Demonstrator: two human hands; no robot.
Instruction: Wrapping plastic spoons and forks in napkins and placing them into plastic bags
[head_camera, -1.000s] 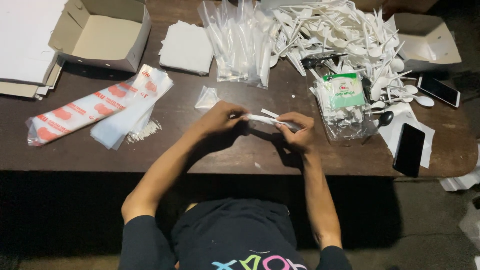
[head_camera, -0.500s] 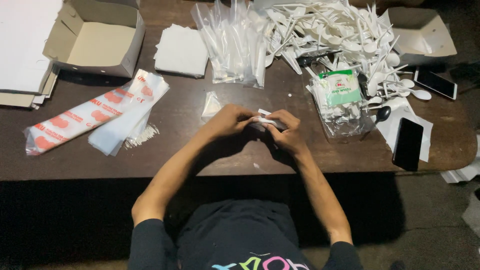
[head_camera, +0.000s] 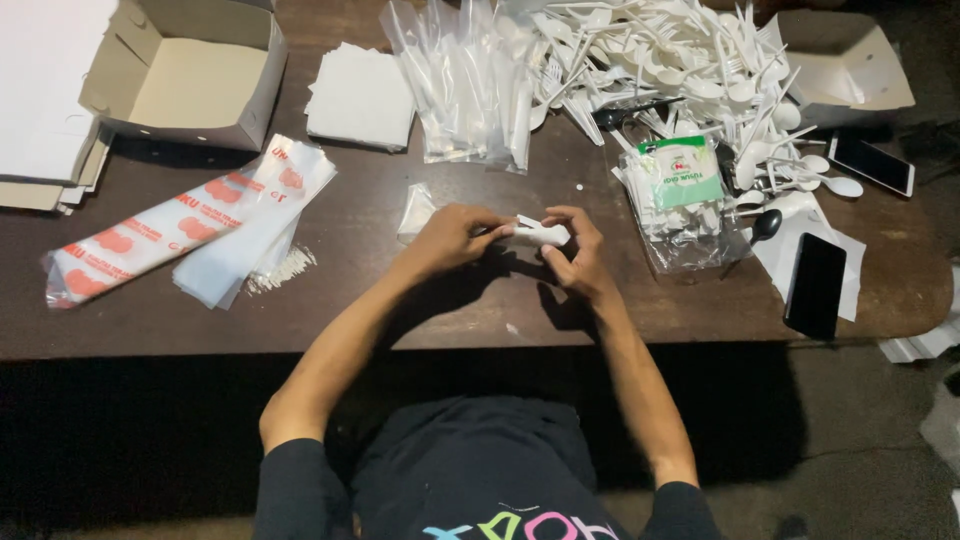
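Both hands meet over the middle of the dark wooden table (head_camera: 420, 320). My left hand (head_camera: 452, 238) and my right hand (head_camera: 580, 252) together pinch a small white bundle (head_camera: 540, 234), which looks like plastic cutlery wrapped in a napkin. A folded white napkin piece (head_camera: 415, 210) lies just left of my left hand. Behind the hands lie clear plastic sleeves (head_camera: 460, 85) and a big heap of white plastic spoons and forks (head_camera: 660, 60).
An open cardboard box (head_camera: 190, 80) and a stack of white napkins (head_camera: 360, 95) sit at the back left. Red-and-white printed bags (head_camera: 180, 235) lie at left. A clear bag with a green label (head_camera: 680, 195), two phones (head_camera: 815, 285) (head_camera: 870, 165) and another box (head_camera: 845, 65) are at right.
The hands have drawn closer together around the white bundle, and it now looks shorter and more rolled up than a second ago.
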